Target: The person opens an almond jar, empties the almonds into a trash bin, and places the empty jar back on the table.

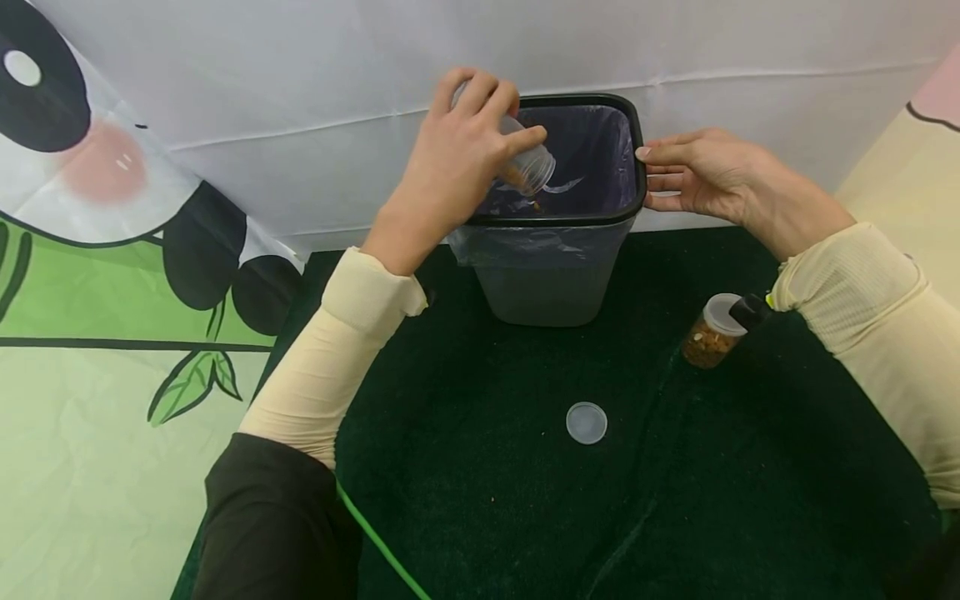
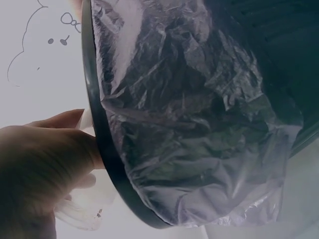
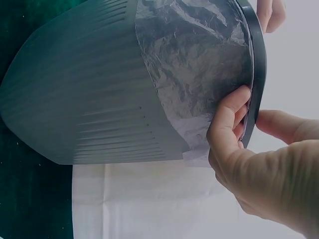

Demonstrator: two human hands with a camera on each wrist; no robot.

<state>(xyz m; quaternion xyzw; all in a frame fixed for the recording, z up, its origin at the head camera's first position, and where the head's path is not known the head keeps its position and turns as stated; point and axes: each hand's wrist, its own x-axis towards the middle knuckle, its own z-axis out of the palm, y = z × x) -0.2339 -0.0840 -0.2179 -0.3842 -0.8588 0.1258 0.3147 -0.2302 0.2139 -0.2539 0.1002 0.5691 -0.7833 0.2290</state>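
My left hand (image 1: pixel 457 154) grips a clear plastic jar (image 1: pixel 538 169), tipped with its mouth down over the opening of a dark grey trash bin (image 1: pixel 542 287). Some brownish crumbs show inside the jar and near its mouth. A thin translucent bag (image 2: pixel 199 154) lines the bin and folds over its black rim (image 3: pixel 257 64). In the right wrist view, my right hand (image 3: pixel 259 164) pinches that rim, thumb on the inner side and fingers outside against the bag. The jar is mostly hidden behind the rim in the left wrist view.
A round translucent lid (image 1: pixel 587 422) lies flat on the dark green cloth (image 1: pixel 480 500). Below my right wrist stands a second jar (image 1: pixel 705 343), white-lidded, with orange-brown bits inside. The bin stands close to a white fabric backdrop (image 1: pixel 337 75). A green cable (image 1: pixel 382 546) runs beside my left sleeve.
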